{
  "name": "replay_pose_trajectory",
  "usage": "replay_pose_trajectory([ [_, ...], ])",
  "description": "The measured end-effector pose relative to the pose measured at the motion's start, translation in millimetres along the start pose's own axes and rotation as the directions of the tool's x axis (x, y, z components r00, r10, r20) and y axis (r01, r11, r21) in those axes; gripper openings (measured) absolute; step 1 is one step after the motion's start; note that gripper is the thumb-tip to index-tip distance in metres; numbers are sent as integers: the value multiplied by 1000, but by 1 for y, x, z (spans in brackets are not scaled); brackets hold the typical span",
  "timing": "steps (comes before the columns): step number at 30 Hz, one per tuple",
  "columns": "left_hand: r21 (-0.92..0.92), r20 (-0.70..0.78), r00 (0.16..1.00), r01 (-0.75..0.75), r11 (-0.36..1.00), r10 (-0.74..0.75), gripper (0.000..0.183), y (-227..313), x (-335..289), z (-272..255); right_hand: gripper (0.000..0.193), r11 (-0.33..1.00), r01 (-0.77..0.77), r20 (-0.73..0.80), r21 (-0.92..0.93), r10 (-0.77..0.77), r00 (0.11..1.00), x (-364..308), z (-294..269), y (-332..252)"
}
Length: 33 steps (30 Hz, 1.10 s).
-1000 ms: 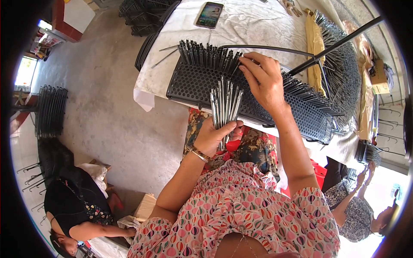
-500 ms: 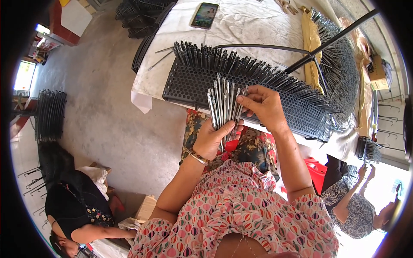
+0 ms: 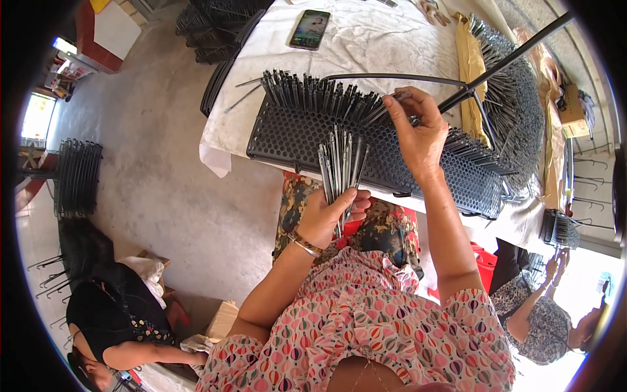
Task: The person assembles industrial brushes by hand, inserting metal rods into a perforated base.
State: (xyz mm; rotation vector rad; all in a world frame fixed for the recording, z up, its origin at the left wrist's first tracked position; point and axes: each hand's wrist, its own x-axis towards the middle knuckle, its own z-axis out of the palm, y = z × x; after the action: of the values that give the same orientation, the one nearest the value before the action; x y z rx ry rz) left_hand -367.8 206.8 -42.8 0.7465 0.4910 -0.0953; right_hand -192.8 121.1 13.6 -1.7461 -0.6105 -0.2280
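The left hand (image 3: pixel 326 212) holds a bundle of thin metal rods (image 3: pixel 338 157) upright in front of the body, its fingers and thumb wrapped around the lower part while the tops fan out loosely. The right hand (image 3: pixel 421 134) is over the black rack (image 3: pixel 287 134), its thumb and fingers pinched together on the upper end of a dark rod (image 3: pixel 377 116), which slants down toward the holes; whether its lower end sits in one cannot be told.

The rack is full of round holes and lies along the near edge of the tabletop (image 3: pixel 379 39), which is covered by a creased white cloth. A dense row of black rods (image 3: pixel 307 91) stands in the rack's far side. Just past its left end, loose rods (image 3: pixel 240 100) lie on the cloth, and a phone (image 3: pixel 309 29) lies farther back. To the right, a large heap of rods (image 3: pixel 522 111) rests beside brown paper (image 3: pixel 473 72). One person (image 3: pixel 98 313) is at lower left, another (image 3: pixel 539 320) at lower right.
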Motion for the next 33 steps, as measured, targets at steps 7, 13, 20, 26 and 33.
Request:
replay_pose_trajectory([
  [7,-20,19,1000,-23,1000,24,21,-1,2,-6,24,984,71,63,-164,-62,996,-3,1,-5],
  [13,-42,32,999,-17,999,18,20,0,2,-5,23,975,88,25,-205,-85,996,0,-3,-9],
  [20,-37,30,999,-17,999,18,24,5,-1,0,25,977,56,-50,-206,-67,997,-4,-1,2],
  [26,-38,70,998,4,999,-1,22,3,1,-2,26,909,193,50,-369,-188,981,-6,4,3],
  [33,1,43,999,-1,1000,1,19,1,3,-1,28,744,517,283,-423,-434,856,1,4,4],
])
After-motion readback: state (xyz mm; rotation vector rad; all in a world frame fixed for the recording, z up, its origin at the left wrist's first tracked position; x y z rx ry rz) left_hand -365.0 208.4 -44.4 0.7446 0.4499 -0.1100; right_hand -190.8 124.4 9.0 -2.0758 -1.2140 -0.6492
